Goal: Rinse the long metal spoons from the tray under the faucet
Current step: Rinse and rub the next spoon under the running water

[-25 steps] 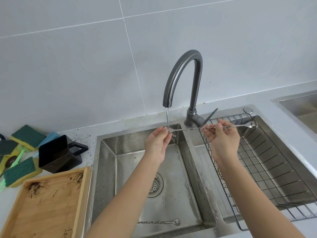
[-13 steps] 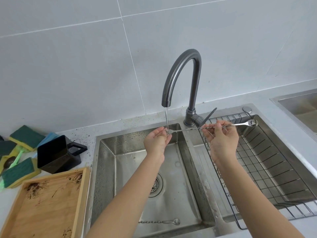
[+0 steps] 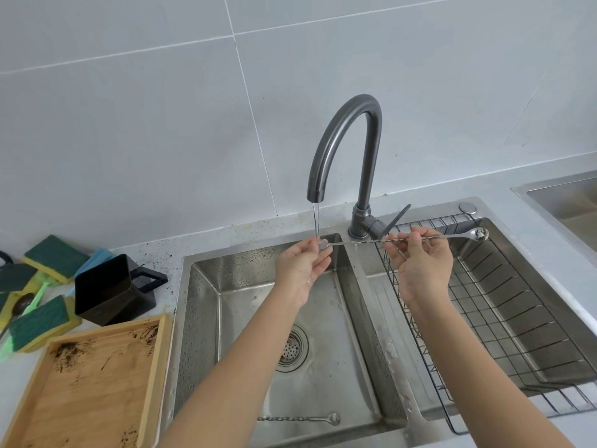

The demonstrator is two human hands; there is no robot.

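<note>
A long metal spoon [image 3: 355, 242] with a twisted handle lies level between both hands. My left hand [image 3: 302, 265] pinches its handle end right under the thin water stream from the dark grey faucet [image 3: 347, 150]. My right hand [image 3: 420, 266] grips the handle nearer the bowl [image 3: 479, 233], which carries dark specks and sticks out to the right over the wire rack. A second long spoon [image 3: 300, 418] rests on the bottom of the left sink basin [image 3: 206, 318]. The wooden tray [image 3: 93, 383] at the lower left holds only dark smears.
A wire dish rack [image 3: 517, 318] fills the right basin. A black square cup [image 3: 109, 291] lies on its side left of the sink, with green and yellow sponges [image 3: 38, 321] beyond it. Another sink corner [image 3: 565, 195] shows at the far right.
Both hands and the spoon have stayed almost still under the running water; the view has shifted only slightly.
</note>
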